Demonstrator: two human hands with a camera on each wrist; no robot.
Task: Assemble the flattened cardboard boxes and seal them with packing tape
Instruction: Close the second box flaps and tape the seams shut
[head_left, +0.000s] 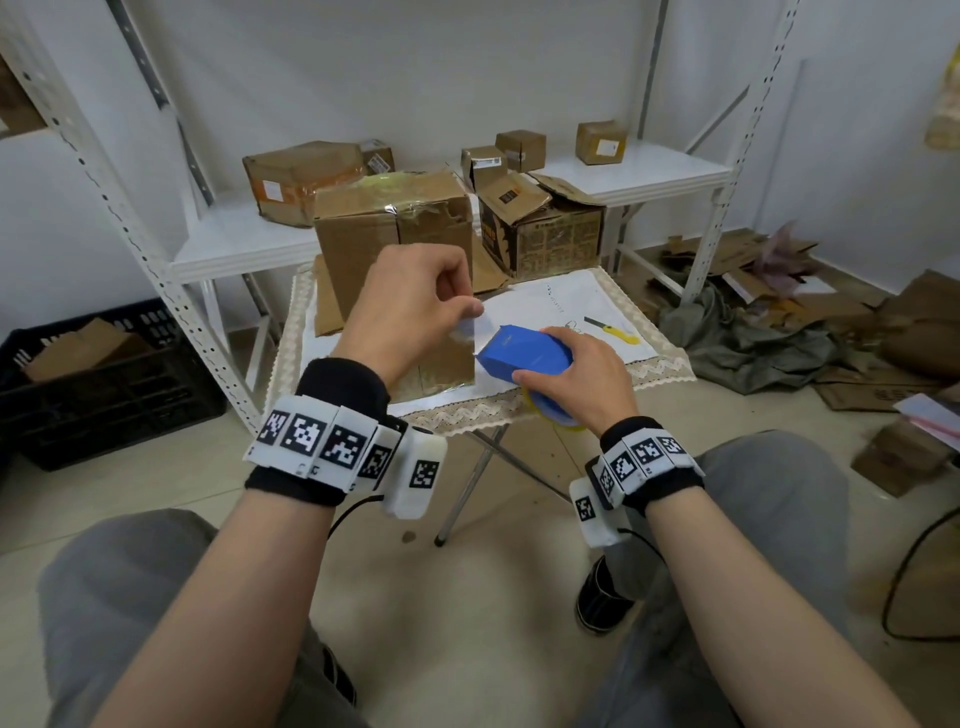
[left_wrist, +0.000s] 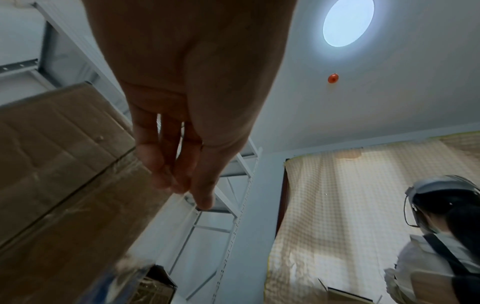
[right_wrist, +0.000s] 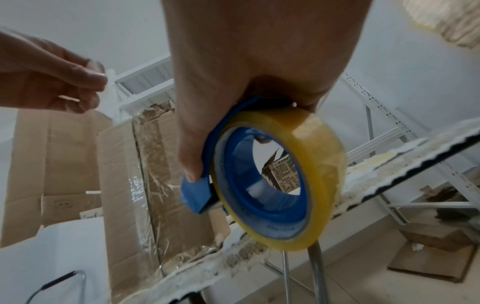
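The right hand (head_left: 582, 382) grasps a blue tape dispenser (head_left: 524, 353) loaded with a yellowish roll of packing tape (right_wrist: 311, 164), at the near right edge of the counter (head_left: 660, 358); the left hand (head_left: 410, 306) pinches the free end of the clear tape (head_left: 470, 330) just left of it, above the near corner of the tall cardboard box (head_left: 389, 234); that box stands at the counter's left half, its seams already glossy with tape; to the right lie a yellow box cutter (head_left: 610, 330) and bare white cloth with a lace hem; behind, a printed box (head_left: 540, 228) bears writing too small to read; small labelled parcels sit on the white shelf (head_left: 649, 166) further back; a black crate (head_left: 104, 374) stands on the floor at left, flattened cardboard (head_left: 831, 322) strewn at right.
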